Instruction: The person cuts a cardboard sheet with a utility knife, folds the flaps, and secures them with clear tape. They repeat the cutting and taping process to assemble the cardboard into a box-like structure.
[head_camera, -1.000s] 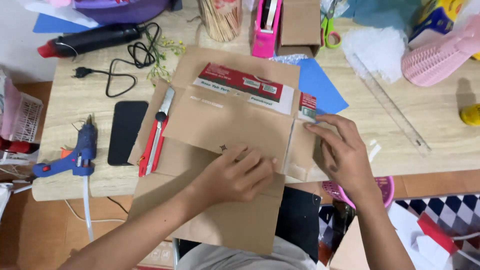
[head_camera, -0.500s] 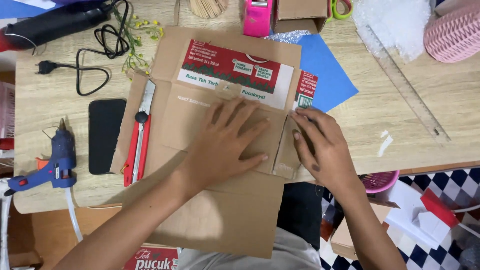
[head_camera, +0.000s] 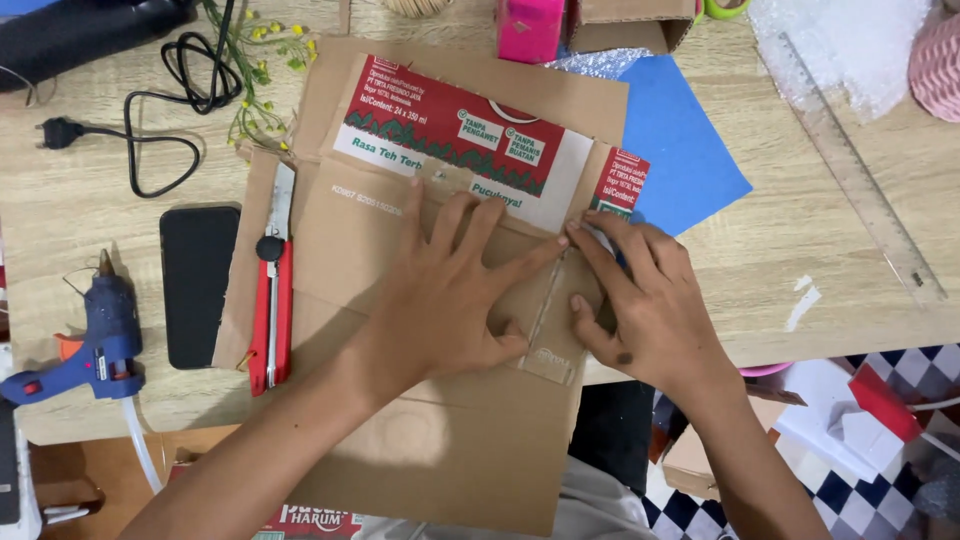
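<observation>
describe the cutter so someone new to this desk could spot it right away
Start at the flattened brown cardboard box in the middle of the wooden desk. On its left edge lies a red utility knife, beside a black phone. It alone has a long silver blade.

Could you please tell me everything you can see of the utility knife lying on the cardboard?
The utility knife has a red plastic body, a black round locking knob and a long silvery blade pushed out toward the far side of the table. It lies flat, lengthwise, on the left part of the brown cardboard, right of the black phone. Neither hand touches it; the left hand presses the cardboard to its right.
</observation>
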